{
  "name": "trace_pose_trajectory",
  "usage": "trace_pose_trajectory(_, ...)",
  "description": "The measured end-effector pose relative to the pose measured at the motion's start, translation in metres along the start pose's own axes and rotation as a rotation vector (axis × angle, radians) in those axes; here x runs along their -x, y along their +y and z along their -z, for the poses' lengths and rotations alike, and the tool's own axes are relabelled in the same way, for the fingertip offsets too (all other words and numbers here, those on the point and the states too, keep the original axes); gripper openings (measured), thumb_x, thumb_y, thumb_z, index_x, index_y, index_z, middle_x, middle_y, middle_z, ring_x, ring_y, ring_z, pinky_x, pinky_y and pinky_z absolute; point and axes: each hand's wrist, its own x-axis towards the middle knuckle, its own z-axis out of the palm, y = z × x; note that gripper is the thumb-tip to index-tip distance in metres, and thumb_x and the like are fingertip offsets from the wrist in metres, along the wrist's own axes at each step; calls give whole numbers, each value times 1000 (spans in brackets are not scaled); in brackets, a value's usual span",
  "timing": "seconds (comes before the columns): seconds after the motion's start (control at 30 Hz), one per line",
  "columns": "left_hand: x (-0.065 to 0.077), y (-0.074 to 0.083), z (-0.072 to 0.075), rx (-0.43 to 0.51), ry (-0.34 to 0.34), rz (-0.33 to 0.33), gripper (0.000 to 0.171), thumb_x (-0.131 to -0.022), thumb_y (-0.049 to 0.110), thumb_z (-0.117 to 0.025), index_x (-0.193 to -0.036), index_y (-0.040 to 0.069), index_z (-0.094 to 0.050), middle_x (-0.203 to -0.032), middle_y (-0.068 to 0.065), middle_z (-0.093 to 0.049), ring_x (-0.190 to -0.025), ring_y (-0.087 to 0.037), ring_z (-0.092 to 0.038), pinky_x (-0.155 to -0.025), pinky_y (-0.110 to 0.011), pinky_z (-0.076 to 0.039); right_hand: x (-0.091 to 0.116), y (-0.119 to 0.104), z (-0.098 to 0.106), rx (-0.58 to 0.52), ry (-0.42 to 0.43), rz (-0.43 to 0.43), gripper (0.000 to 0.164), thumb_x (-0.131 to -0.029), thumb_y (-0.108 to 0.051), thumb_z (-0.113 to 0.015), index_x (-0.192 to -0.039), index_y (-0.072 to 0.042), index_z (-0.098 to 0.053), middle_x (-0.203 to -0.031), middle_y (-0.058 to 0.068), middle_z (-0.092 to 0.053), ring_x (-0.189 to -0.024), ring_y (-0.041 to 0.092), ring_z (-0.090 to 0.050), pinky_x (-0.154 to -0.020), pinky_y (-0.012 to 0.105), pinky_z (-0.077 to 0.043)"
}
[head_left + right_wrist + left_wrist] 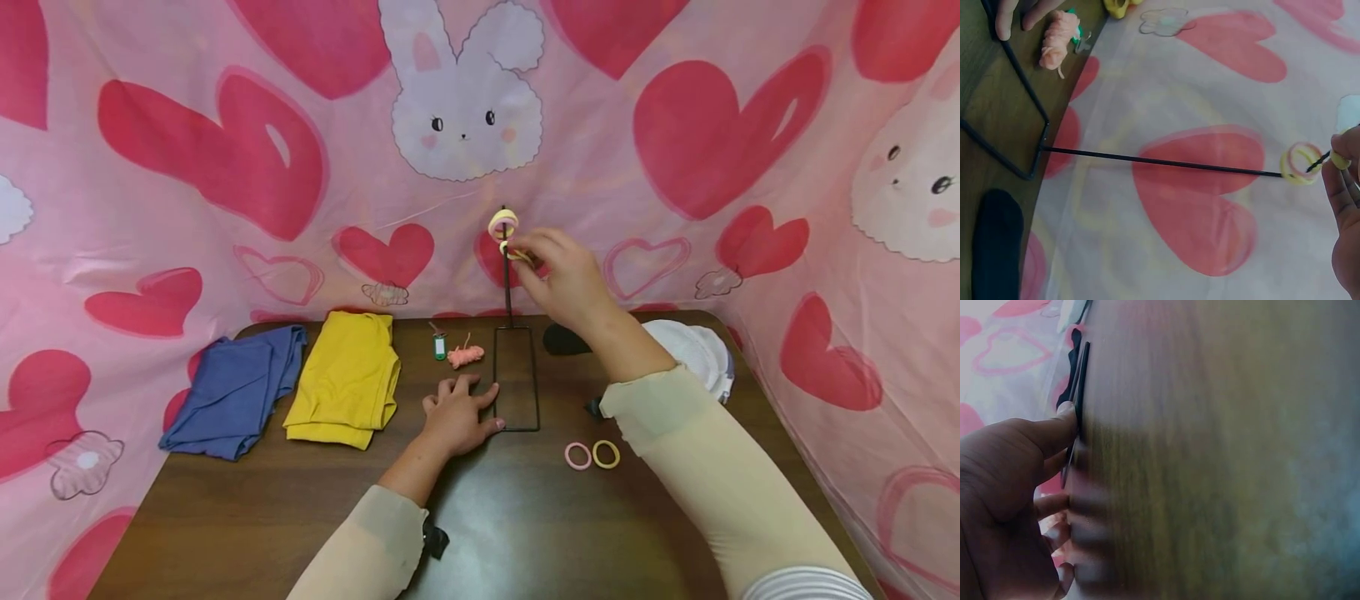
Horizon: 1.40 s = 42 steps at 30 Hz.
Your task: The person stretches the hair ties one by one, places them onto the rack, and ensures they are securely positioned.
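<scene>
A black wire stand (516,379) has a rectangular base flat on the brown table (300,500) and a thin upright rod (507,283). Near the rod's tip sits a pale yellow ring (502,223) with a pink one against it (1300,164). My right hand (521,250) is at the rod's tip (1317,162) and pinches another small yellow ring (1339,161). My left hand (457,417) lies flat on the table, its thumb (1054,431) touching the base's left wire (1082,381).
A loose pink ring (577,456) and yellow ring (606,454) lie right of the base. Folded blue cloth (236,392) and yellow cloth (347,377) lie at the left. A pink yarn bundle (465,356), green tag (439,346), black object (564,339) and white cloth (693,350) sit near the back.
</scene>
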Motion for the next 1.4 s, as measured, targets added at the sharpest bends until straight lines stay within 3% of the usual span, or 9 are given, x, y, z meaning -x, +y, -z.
trace_pose_trajectory(0.33,2,0,2,3,-1,3,66,-96,60,-66,-155,39,-48,-165,-4,-33,-146,-40,-27,-99,-65,-29,-11,16,-20,-21,11,-145,33,-92,-2,-74,-125,-2,-72,-117,16,-65,-85,26,-71,-82,40,-59)
trace_pose_trajectory(0.57,2,1,1,6,-3,1,66,-96,60,-65,-156,39,-47,-165,-4,-32,-146,-41,-27,-100,-65,-29,-5,19,-20,-7,43,-165,35,-89,0,-77,-124,1,-72,-124,20,-61,-91,32,-70,-88,42,-58)
trace_pose_trajectory(1.07,2,0,2,-11,-4,8,66,-95,61,-65,-155,40,-48,-165,-4,-33,-145,-41,-27,-99,-66,-30,69,3,6,-91,-35,-90,38,-85,-1,-83,-122,-2,-73,-118,14,-67,-84,27,-72,-76,41,-61)
trace_pose_trajectory(1.4,2,1,3,-9,-17,6,66,-96,61,-65,-156,38,-48,-165,-5,-33,-145,-42,-27,-100,-67,-29,112,-7,19,-72,-132,-138,36,-85,-7,-85,-120,-8,-74,-118,6,-69,-93,19,-71,-81,35,-59)
